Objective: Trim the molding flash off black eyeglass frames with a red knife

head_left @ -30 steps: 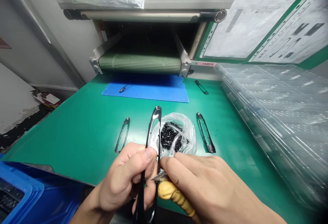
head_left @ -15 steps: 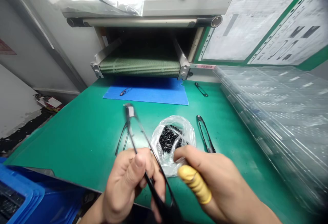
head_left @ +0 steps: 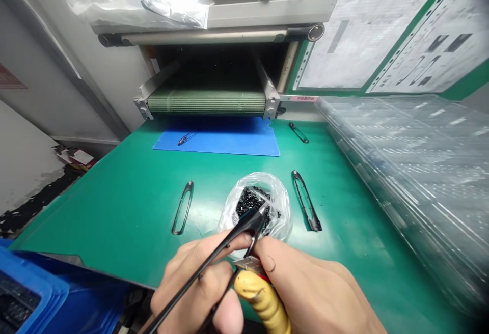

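Observation:
My left hand (head_left: pixel 198 285) is closed round a long black loop-shaped plastic part (head_left: pixel 214 257), which slants up to the right with its tip over a clear bag of small black pieces (head_left: pixel 256 206). My right hand (head_left: pixel 309 293) has a yellow cot on its index finger (head_left: pixel 262 301) and pinches a small metal blade (head_left: pixel 246 262) against the part near its upper end. Two more black loop parts lie flat on the green table, one left of the bag (head_left: pixel 182 207) and one right of it (head_left: pixel 306 200).
A green conveyor belt (head_left: pixel 206 102) ends at the table's far edge, above a blue mat (head_left: pixel 217 138) with a small part on it. Stacked clear plastic trays (head_left: pixel 412 171) fill the right side. A blue bin (head_left: pixel 38 298) sits at the near left. Another loop part (head_left: pixel 298 132) lies by the conveyor.
My left hand has swung the black part from upright, through a leftward tilt, to slanting right over the bag. My right hand has come back to it with the blade.

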Tool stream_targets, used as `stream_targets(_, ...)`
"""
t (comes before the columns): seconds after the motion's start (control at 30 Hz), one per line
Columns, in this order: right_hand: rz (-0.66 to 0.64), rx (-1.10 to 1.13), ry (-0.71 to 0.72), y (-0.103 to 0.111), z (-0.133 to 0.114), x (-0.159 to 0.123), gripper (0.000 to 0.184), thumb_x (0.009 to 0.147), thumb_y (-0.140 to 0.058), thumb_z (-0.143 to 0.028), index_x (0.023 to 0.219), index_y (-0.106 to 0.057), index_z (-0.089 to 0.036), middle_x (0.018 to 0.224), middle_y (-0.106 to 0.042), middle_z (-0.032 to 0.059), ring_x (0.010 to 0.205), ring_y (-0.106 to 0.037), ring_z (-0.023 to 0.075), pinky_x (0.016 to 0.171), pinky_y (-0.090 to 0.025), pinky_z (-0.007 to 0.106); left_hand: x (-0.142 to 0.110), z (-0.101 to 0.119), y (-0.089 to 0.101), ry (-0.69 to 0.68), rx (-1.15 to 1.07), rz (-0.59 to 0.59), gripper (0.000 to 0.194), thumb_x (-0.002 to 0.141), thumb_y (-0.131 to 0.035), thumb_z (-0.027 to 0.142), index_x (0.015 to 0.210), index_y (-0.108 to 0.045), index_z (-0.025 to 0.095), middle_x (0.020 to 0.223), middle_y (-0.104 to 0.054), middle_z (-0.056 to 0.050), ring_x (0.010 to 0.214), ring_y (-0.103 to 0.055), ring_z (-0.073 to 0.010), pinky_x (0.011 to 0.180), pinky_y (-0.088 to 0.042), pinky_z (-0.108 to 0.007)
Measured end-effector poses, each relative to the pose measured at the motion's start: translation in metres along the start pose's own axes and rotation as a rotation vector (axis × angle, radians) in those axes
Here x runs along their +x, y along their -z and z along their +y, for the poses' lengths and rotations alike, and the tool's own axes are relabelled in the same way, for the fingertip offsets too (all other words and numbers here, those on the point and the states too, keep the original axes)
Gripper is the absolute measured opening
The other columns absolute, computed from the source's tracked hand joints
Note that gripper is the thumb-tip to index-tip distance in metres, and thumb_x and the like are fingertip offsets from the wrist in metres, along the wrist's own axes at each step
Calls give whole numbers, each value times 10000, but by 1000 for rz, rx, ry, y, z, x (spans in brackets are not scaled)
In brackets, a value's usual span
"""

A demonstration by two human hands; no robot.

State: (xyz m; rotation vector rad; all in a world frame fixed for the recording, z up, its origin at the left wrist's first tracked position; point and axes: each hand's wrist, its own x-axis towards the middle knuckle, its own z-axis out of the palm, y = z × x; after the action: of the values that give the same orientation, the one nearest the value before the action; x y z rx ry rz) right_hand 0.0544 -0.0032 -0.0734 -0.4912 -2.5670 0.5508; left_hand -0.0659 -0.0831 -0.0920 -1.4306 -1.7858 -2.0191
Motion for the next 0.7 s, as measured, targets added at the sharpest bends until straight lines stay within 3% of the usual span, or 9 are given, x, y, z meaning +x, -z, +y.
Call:
stream_targets(0.2,-54,-40,15,1,7,-4,117,838,-523,-214,825,-408,-225,693,-556,14,492,-508,159,388,-375,245,-1,-13,0,-150,51,-43,181,832,-631,366,969,-729,300,956,-755,14,873,-700,-166,847,-504,-219)
stream_targets(0.37,-67,-29,-37,1,7,-3,55,874,-420,-171,874,-449,-218,708,-573,9,515,-537,154,431,-404,232,16,-23,13,-493,263,-382,234,934,-483,298,977,-638,129,1011,-731,-121,1000,-669,-163,892,-509,-197)
stream_targets(0.4,-74,-17,-46,1,7,-2,74,882,-397,-168,861,-447,-219,705,-573,9,522,-541,154,439,-405,232,18,-24,13,-541,286,-402,244,949,-451,285,958,-620,110,983,-732,-137,1000,-669,-160,887,-512,-193)
stream_targets(0.5,-64,13,-67,-3,8,-2,111,878,-358,-155,820,-425,-222,689,-579,5,511,-532,147,442,-384,236,17,-29,6,-519,306,-288,299,974,-381,312,907,-596,115,905,-737,-134,937,-685,-146,847,-529,-190)
stream_targets(0.7,-12,95,-130,-13,20,-5,100,889,-373,-187,858,-464,-216,633,-588,-8,464,-501,148,446,-323,260,3,-45,-7,-448,266,-168,311,965,-405,342,847,-617,147,878,-734,-97,901,-689,-160,805,-536,-221)
